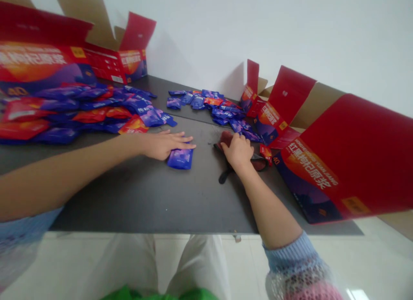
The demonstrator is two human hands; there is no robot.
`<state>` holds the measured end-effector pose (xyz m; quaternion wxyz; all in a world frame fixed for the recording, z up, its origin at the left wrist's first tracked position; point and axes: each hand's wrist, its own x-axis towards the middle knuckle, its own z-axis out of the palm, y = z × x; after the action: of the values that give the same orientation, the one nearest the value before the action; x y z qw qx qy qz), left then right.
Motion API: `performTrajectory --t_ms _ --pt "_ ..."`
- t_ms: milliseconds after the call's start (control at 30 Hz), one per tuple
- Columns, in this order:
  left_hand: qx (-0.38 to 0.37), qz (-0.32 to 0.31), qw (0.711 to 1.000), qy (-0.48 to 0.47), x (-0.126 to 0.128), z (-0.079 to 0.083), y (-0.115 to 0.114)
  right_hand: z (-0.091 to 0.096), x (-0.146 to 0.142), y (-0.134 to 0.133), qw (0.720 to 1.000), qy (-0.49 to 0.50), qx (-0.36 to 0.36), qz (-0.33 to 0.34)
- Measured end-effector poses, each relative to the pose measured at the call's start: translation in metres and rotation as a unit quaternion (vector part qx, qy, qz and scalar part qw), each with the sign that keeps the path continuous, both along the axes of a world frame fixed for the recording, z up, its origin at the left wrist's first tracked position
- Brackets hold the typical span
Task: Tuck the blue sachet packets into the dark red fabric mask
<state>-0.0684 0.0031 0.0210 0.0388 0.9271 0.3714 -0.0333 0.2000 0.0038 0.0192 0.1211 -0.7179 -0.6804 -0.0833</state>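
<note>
My left hand lies flat with its fingers stretched out over the top of a blue sachet on the dark table. My right hand is closed over a dark red object with a black strap or handle that shows beneath it; I cannot make out what it is. A small red sachet lies just right of that hand.
A big heap of blue and red sachets covers the left of the table, and a smaller heap lies at the back. Open red cartons stand at the left rear, the back right and the right front edge.
</note>
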Motion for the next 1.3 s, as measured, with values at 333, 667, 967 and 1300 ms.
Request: performTrajectory --t_ms 333,667,967,1300 --pt "0.13 0.091 0.984 -0.079 0.013 -0.029 -0.014 0.01 0.009 0.012 0.969 0.114 0.153 0.159" --pt "0.011 0.05 0.997 -0.065 0.003 -0.037 0.004 -0.003 -0.02 -0.013 0.9 0.045 -0.057 0.43" --pt "0.01 0.081 0.988 -0.132 0.008 -0.041 0.006 0.026 -0.021 -0.041 0.929 -0.05 -0.12 0.346" --pt "0.016 0.048 0.978 -0.205 0.01 -0.04 0.018 0.015 -0.028 -0.029 0.895 -0.071 -0.087 0.431"
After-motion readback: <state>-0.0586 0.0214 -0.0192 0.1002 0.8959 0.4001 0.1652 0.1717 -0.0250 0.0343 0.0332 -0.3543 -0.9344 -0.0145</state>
